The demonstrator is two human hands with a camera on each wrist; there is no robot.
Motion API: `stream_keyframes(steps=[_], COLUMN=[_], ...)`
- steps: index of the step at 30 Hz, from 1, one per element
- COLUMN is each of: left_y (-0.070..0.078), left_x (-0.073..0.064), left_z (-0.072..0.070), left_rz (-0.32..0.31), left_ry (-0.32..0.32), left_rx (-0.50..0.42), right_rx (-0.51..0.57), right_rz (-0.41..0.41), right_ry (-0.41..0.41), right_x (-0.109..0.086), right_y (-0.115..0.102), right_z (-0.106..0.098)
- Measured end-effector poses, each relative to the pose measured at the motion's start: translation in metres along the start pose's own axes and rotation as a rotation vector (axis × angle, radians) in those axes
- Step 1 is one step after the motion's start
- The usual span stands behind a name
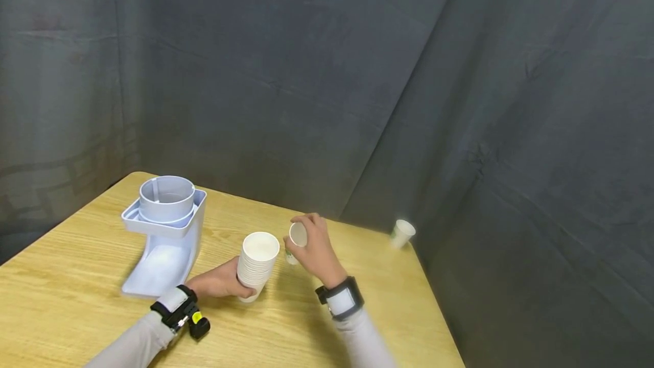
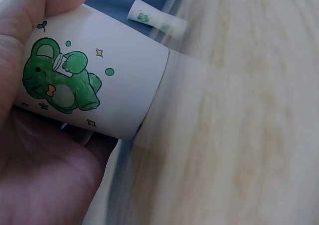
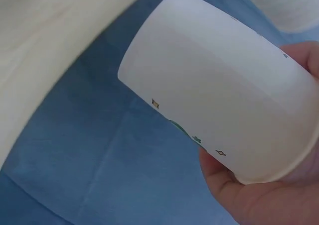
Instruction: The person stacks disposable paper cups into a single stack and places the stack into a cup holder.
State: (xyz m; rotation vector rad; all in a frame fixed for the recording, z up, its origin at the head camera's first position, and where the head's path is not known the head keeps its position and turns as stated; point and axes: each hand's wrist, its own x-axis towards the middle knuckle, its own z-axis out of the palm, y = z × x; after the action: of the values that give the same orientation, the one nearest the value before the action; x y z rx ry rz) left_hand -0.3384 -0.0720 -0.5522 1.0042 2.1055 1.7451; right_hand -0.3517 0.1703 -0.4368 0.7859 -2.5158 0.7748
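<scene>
My left hand (image 1: 217, 281) grips a tall stack of nested white paper cups (image 1: 255, 270) from the side, rims facing up. In the left wrist view, the lowest cup (image 2: 94, 75) shows a green cartoon bear with small star marks. To the right of the stack, my right hand (image 1: 318, 251) holds a single white paper cup (image 1: 298, 234) near its rim, the opening upward. Seen from the right wrist, this cup (image 3: 214, 90) slants with its base toward the upper left, thumb and fingers around the rim end.
At the left of the wooden table (image 1: 76, 266) stands a pale plastic stand (image 1: 166, 260) with a round collar on top and a curved chute below. Another paper cup (image 1: 402, 231) is near the right edge. Dark cloth (image 1: 286, 84) hangs behind the table.
</scene>
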Motion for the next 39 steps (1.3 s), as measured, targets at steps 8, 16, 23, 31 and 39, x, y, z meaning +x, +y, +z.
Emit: stream_keyframes(steps=[8,16,23,31,39], left_y=[-0.001,0.0,0.003,-0.001,-0.002], left_x=[0.002,0.001,0.003,0.005,0.006], left_z=[0.001,0.003,0.002,0.003,0.002], left_rz=[0.014,0.0,-0.008,-0.005,-0.018], left_ry=[-0.005,-0.006,-0.004,-0.018,-0.018], left_rx=[0.002,-0.004,0.008,0.015,0.021], right_rx=[0.093,0.228,0.288,0.244,0.156], right_rz=[-0.037,-0.144,-0.226,-0.239,-0.335], right_ry=[0.22,0.386,0.335,0.173,0.083], right_x=[0.006,0.003,0.002,-0.002,-0.002], right_y=[-0.022,-0.041,-0.05,-0.051,-0.053], right_z=[-0.02,-0.026,-0.013,0.005,0.009])
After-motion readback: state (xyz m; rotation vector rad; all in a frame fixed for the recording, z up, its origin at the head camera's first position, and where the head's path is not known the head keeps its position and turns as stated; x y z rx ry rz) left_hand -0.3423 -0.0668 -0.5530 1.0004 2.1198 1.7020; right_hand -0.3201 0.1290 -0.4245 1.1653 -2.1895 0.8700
